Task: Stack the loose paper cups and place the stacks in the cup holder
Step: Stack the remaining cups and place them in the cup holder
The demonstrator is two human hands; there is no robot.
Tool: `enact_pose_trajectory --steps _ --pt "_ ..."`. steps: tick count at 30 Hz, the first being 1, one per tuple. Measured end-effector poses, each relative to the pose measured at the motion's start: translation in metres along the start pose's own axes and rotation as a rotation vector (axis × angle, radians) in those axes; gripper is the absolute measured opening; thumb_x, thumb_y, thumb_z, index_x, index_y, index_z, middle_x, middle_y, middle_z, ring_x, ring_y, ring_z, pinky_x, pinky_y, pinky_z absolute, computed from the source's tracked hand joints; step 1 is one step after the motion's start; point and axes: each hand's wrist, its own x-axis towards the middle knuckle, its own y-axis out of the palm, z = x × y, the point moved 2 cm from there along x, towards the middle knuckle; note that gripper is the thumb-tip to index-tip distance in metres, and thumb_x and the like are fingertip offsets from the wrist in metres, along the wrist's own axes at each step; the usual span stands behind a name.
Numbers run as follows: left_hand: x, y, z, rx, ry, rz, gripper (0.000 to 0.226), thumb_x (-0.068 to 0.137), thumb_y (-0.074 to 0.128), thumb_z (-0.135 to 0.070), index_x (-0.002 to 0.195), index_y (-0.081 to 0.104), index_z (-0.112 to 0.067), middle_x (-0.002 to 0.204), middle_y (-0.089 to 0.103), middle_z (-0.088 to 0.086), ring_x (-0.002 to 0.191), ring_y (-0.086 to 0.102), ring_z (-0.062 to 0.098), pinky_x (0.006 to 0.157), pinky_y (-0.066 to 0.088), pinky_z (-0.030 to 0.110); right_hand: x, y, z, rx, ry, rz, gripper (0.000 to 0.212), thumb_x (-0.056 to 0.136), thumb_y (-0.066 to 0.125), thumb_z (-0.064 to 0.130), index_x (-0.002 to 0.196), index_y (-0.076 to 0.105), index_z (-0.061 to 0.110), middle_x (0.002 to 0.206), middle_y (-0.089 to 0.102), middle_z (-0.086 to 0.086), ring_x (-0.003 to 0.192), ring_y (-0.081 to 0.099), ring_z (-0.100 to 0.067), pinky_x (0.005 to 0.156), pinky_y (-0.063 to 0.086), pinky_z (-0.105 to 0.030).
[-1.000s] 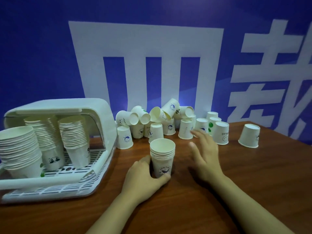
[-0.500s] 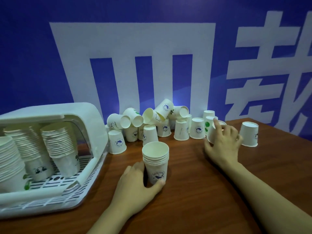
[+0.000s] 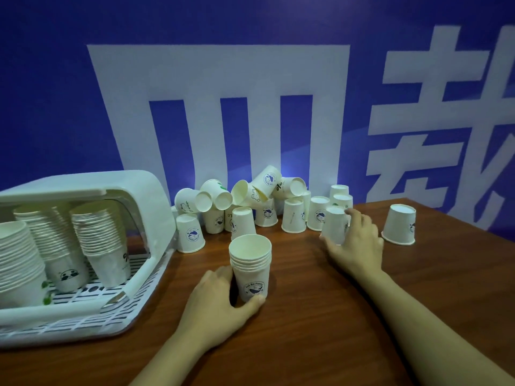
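The left hand (image 3: 220, 298) curls round the base of a short upright stack (image 3: 250, 267) of nested paper cups standing mouth up on the wooden table (image 3: 320, 316); thumb in front, fingers behind, steadying it. The right hand (image 3: 352, 243) grips an inverted cup (image 3: 335, 227) at the near edge of the loose cups; the cup is blurred, and whether it has left the table cannot be told.

The loose cups (image 3: 250, 201) lie heaped against the blue wall, some upside down, some on their sides; one lone inverted cup (image 3: 400, 224) stands well apart to the right. The white cup holder (image 3: 156, 207) sits at the left with its lid raised; three tall stacks (image 3: 97, 243) already stand on its slatted base.

Judgement: the step in hand is fetching the next cup for the short stack. The cup is upside down and must be turned mouth up before it will nest; it should be lowered straight over the open top cup, rims level, with light pressure only, since paper walls crush readily; the left hand should hold the base firm against tipping; neighbouring cups stand close and could be knocked.
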Motion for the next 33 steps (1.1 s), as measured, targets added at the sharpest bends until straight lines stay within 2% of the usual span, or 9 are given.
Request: enact_pose_trajectory --steps 4,7,12,17,22,25,27,30,33 --pt "0.001 0.001 0.002 -0.010 0.011 -0.016 0.061 0.072 0.059 -0.085 0.116 0.055 -0.042 0.102 0.059 -0.024 0.101 0.051 -0.003 0.085 0.051 0.025 0.007 0.013 -0.004 -0.008 -0.003 0.140 0.108 0.084 0.075 0.057 0.161 0.003 0.035 0.150 0.043 -0.013 0.132 0.047 -0.040 0.104 0.041 -0.057" --pt "0.002 0.001 0.001 -0.003 0.027 -0.016 0.059 0.074 0.059 -0.084 0.118 0.054 -0.044 0.105 0.059 -0.025 0.102 0.051 -0.003 0.085 0.050 0.026 0.013 0.014 -0.007 0.060 0.077 0.157 0.103 0.085 0.076 0.051 0.162 0.011 0.030 0.147 0.049 -0.014 0.135 0.045 -0.039 0.109 0.039 -0.057" --pt "0.002 0.002 0.002 -0.005 0.034 -0.014 0.058 0.076 0.061 -0.082 0.119 0.055 -0.043 0.105 0.060 -0.025 0.101 0.051 -0.004 0.084 0.051 0.026 0.003 0.011 0.002 -0.026 -0.141 0.234 0.096 0.080 0.076 0.059 0.156 0.019 0.042 0.169 0.011 -0.004 0.153 0.018 -0.034 0.115 0.029 -0.060" --pt "0.002 0.001 0.001 -0.008 0.019 -0.003 0.060 0.074 0.061 -0.083 0.119 0.056 -0.044 0.105 0.061 -0.026 0.101 0.053 -0.003 0.085 0.053 0.029 -0.010 -0.001 0.014 0.347 -0.139 0.035 0.047 0.081 0.081 0.045 0.104 0.047 0.021 0.103 0.060 0.001 0.095 0.063 -0.026 0.076 0.053 -0.040" --pt "0.000 -0.001 0.000 -0.011 0.022 -0.013 0.059 0.075 0.064 -0.080 0.119 0.058 -0.040 0.105 0.061 -0.024 0.100 0.055 0.001 0.085 0.055 0.033 -0.029 -0.017 0.027 0.161 -0.168 0.063 0.078 0.082 0.073 0.054 0.146 0.044 0.020 0.125 0.064 -0.005 0.112 0.061 -0.028 0.089 0.055 -0.046" --pt "0.001 -0.002 0.000 -0.015 0.022 -0.014 0.060 0.074 0.064 -0.080 0.118 0.058 -0.040 0.106 0.063 -0.022 0.100 0.057 0.002 0.084 0.055 0.034 -0.046 -0.017 0.031 0.002 -0.041 0.274 0.060 0.090 0.051 0.070 0.119 0.065 0.020 0.107 0.070 -0.005 0.096 0.065 -0.026 0.082 0.056 -0.043" --pt "0.002 -0.001 0.002 -0.018 0.023 -0.009 0.062 0.073 0.062 -0.083 0.116 0.058 -0.039 0.105 0.064 -0.021 0.099 0.058 0.003 0.082 0.056 0.035 -0.050 -0.025 0.040 0.324 0.080 0.339 0.054 0.093 0.053 0.067 0.093 0.070 0.016 0.088 0.072 -0.004 0.080 0.068 -0.021 0.074 0.059 -0.042" --pt "0.002 0.001 0.003 0.000 0.044 0.009 0.061 0.075 0.059 -0.083 0.117 0.057 -0.039 0.103 0.062 -0.021 0.098 0.053 0.001 0.078 0.052 0.031 -0.046 -0.049 0.071 0.921 0.159 0.250 0.043 0.086 0.075 0.056 0.105 0.059 0.021 0.099 0.074 -0.008 0.079 0.073 -0.013 0.067 0.060 -0.027" --pt "0.003 0.000 0.004 -0.004 0.070 0.010 0.057 0.078 0.060 -0.082 0.115 0.055 -0.038 0.099 0.058 -0.020 0.098 0.049 0.001 0.073 0.044 0.027 -0.052 -0.059 0.104 1.080 0.043 0.269 0.075 0.062 0.091 0.053 0.119 0.049 0.030 0.117 0.066 -0.002 0.101 0.070 -0.011 0.087 0.059 -0.031"
